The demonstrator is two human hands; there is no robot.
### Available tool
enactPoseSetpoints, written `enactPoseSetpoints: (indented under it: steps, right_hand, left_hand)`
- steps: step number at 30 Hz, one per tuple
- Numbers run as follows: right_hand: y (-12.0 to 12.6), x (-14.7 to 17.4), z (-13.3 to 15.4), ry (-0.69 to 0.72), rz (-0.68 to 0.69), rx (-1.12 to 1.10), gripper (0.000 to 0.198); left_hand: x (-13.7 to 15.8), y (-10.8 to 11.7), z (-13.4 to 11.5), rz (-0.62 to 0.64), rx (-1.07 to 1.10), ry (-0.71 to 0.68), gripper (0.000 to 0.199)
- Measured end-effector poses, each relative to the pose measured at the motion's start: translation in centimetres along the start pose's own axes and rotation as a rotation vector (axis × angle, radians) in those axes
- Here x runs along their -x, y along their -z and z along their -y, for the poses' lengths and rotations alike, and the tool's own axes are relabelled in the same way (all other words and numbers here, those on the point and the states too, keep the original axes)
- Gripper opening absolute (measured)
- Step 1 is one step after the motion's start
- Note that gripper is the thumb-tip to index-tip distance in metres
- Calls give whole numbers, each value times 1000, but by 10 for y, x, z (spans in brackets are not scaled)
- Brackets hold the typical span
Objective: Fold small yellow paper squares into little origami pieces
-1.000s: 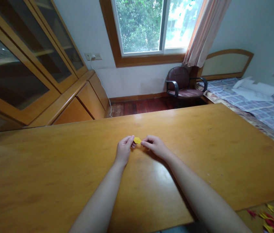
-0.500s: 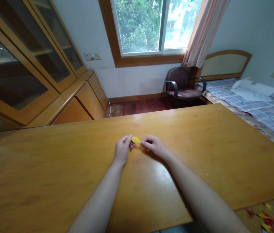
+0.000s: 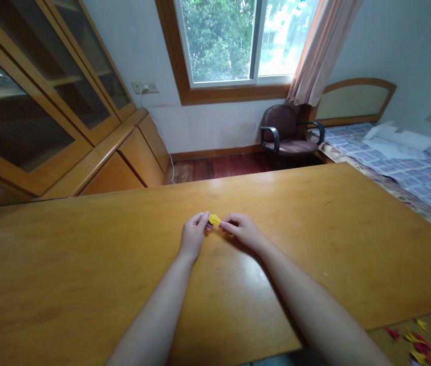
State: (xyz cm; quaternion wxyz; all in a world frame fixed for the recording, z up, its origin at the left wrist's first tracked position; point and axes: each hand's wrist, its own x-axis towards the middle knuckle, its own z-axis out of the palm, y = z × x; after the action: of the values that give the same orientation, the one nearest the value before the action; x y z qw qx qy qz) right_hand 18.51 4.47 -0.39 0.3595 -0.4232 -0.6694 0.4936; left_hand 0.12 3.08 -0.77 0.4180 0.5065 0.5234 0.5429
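Note:
A small piece of folded yellow paper [image 3: 214,219] is held between my two hands, just above the wooden table [image 3: 123,264]. My left hand [image 3: 194,231] pinches its left end between thumb and fingers. At the pointed right end, the fingertips of my right hand [image 3: 240,226] are closed on the paper. The fingers partly hide both ends, and the fine folds are too small to make out.
At the lower right, a lower brown surface [image 3: 394,351] bears several red and yellow folded paper pieces [image 3: 421,345]. Beyond the table stand a brown armchair [image 3: 282,129], a glass-door cabinet [image 3: 85,147] and a bed [image 3: 421,173] with white sheets on it.
My hands have come very slightly closer together, and the yellow paper has shifted a little. Both hands keep their pinch on it.

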Motion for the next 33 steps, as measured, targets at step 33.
enactPoseSetpoints:
  steps: [33]
  right_hand:
    - [8,2,1,-103,59,-438,38]
  left_hand:
    - [8,-2,-3,190,304,30,34]
